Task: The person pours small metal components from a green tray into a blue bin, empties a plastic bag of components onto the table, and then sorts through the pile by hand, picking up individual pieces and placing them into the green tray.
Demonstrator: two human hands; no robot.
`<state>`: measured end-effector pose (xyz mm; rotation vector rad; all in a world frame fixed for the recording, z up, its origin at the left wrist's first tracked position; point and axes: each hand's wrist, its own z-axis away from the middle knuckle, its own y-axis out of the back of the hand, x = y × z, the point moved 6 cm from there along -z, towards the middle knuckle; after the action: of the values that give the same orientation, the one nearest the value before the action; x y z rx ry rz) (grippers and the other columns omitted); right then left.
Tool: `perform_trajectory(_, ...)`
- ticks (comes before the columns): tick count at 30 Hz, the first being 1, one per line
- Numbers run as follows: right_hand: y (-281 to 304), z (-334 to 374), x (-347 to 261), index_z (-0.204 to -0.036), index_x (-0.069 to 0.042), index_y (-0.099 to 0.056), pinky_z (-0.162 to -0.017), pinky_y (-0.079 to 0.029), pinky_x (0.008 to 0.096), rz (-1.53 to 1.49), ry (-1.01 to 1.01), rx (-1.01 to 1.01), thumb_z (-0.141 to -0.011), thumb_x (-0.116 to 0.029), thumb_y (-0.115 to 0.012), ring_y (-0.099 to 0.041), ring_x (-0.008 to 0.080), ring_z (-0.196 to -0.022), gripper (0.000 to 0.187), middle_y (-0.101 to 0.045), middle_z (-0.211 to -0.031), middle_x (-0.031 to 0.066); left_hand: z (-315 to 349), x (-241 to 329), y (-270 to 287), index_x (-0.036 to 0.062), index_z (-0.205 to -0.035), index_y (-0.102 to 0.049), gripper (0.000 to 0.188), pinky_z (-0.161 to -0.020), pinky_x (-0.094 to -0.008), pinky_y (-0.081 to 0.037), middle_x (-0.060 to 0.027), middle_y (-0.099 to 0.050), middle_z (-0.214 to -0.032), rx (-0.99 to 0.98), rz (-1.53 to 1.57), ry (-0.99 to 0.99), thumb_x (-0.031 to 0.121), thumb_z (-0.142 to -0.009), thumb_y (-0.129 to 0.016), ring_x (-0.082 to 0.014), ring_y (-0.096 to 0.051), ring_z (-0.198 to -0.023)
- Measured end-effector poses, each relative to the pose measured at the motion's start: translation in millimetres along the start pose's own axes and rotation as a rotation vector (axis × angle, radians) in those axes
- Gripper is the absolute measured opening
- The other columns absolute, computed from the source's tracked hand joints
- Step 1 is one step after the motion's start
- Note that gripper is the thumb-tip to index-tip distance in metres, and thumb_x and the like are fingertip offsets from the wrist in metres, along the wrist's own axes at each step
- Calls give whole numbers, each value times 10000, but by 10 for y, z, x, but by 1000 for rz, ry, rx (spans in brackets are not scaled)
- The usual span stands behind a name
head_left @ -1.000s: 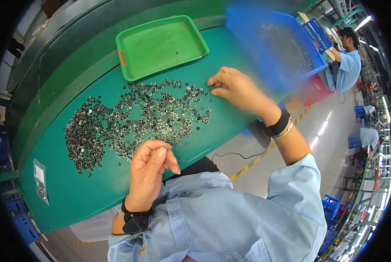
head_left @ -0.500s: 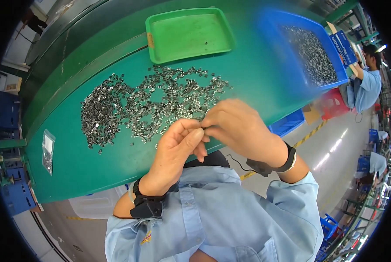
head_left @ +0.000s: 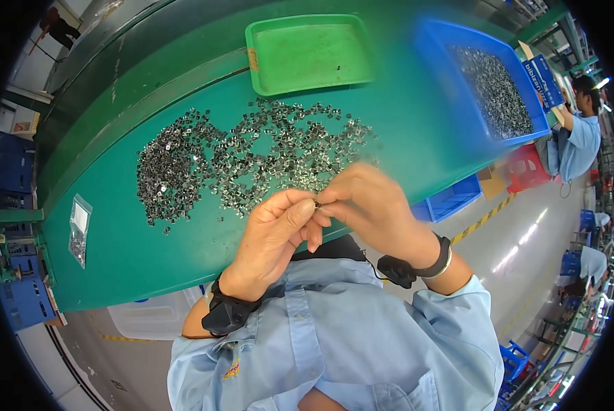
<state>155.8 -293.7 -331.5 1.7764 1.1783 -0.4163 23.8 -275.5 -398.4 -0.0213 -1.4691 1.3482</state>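
Head view: left hand grip narrow, seemingly pinching a small dark part above the green surface. Right hand fingertips meet it there; can't tell if that grip holds it too. Loose metal pieces spread just beyond. Best: steady left pinch, light pressure, small finger moves, stay over the surface against drops.

Left hand and right hand pinching one tiny dark metallic piece | small silver-black metal parts strewn over the green tabletop | shallow green plastic tray beyond them
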Motion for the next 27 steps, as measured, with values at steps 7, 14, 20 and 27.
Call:
perform_trajectory(7,-30,24,-37,-891,-54,-626,-657,-466,333,102,18,26,-731,-42,-708,-593,228,-769,181,-610,-837,48,42,46,-8,-4,-1034,-553,193,-562,-263,-483,-119,-642,-910,60,-68,-44,169,-950,-534,-144,-591,-672)
perform_trajectory(14,-38,49,-72,-887,-65,-627,-673,-458,330,142,28,14,-736,-60,-701,-593,218,-784,169,-604,-841,33,42,46,1,4,-1010,-543,175,-560,-255,-479,-113,-637,-898,39,-141,-38,166,-944,-546,-142,-595,-680)
perform_trajectory(20,-66,122,-60,-892,-56,-617,-668,-479,332,102,17,56,-738,-51,-700,-612,225,-783,175,-613,-835,47,10,-26,-9,25,-978,-538,134,-557,-255,-475,-99,-636,-871,-25,-3,-14,152,-938,-554,-135,-590,-666)
perform_trajectory(27,-117,261,18,-902,-44,-603,-639,-499,327,17,-48,108,-744,-30,-702,-617,232,-765,186,-624,-835,66,-13,-134,3,46,-945,-516,153,-527,-272,-449,-74,-614,-806,-64,27,-24,187,-928,-572,-140,-567,-621)
